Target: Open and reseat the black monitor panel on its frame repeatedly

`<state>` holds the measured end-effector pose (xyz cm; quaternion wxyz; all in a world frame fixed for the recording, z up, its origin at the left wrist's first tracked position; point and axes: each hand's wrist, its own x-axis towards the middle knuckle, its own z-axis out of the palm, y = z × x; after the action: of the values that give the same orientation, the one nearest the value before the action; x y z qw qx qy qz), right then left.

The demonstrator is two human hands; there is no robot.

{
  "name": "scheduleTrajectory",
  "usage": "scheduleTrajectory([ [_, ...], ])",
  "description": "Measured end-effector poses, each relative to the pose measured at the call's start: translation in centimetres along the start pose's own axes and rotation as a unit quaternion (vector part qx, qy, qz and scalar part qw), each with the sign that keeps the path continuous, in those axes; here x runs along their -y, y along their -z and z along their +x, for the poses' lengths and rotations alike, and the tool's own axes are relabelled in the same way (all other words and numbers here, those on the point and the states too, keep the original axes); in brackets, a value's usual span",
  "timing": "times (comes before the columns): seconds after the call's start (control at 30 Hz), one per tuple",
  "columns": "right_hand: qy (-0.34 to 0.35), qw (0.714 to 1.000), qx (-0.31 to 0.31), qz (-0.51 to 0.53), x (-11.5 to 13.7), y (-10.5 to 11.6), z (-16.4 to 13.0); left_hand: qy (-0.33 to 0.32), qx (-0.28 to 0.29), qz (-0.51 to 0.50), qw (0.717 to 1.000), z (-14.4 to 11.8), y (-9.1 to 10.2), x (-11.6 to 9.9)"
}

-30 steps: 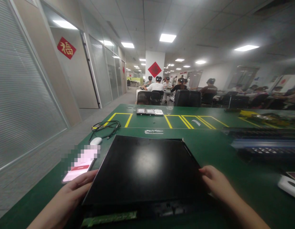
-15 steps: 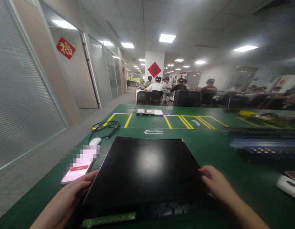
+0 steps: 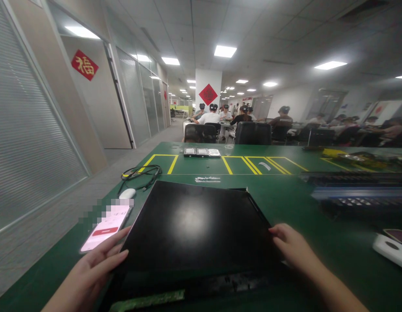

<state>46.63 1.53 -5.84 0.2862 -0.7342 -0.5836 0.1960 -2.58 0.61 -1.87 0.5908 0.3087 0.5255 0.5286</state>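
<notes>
A: Holding anything with the left grip (image 3: pixel 95 268)?

B: Yes, pinching the left edge of a black panel (image 3: pixel 191 225), thumb and bent fingers close together.

A: And with the right grip (image 3: pixel 292 245)?

B: Holding the opposite edge of the same panel at the fingertips. Cannot tell the placing of the other fingers, hidden from view.

A: So lying where?

B: Right between both grips, shiny face up, over a dark frame (image 3: pixel 256 205) visible along the right edge. Can also see a green strip (image 3: pixel 148 301) low between the grips, nearer to the left.

A: Anything else near the left grip?

B: Just beyond it, a phone (image 3: pixel 106 232) with a lit pink screen; farther out, a white mouse-like thing (image 3: pixel 127 193) and a looped black cable (image 3: pixel 135 176).

A: And past the right grip?

B: Well apart to its right, a white device (image 3: pixel 392 256); farther forward, a blue-and-black stack (image 3: pixel 360 195), too blurred to name. Straight ahead of both grips, across the green desk (image 3: pixel 285 199), three drive-like boxes (image 3: pixel 201 152) beside a clear cup (image 3: pixel 229 150).
</notes>
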Motion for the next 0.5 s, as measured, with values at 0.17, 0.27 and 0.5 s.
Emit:
scheduleTrajectory([
  [0.17,-0.012,1.0,0.001,0.01,0.2,0.1,-0.2,0.006,0.025,-0.038,0.999,0.1,0.5,0.5],
  [0.27,-0.025,0.999,0.0,0.044,-0.1,0.0,-0.2,-0.005,0.028,-0.044,0.999,0.3,0.7,0.7],
  [0.5,-0.073,0.984,-0.035,0.157,-0.2,-0.2,0.2,-0.04,0.029,-0.056,0.997,0.6,1.2,1.3],
])
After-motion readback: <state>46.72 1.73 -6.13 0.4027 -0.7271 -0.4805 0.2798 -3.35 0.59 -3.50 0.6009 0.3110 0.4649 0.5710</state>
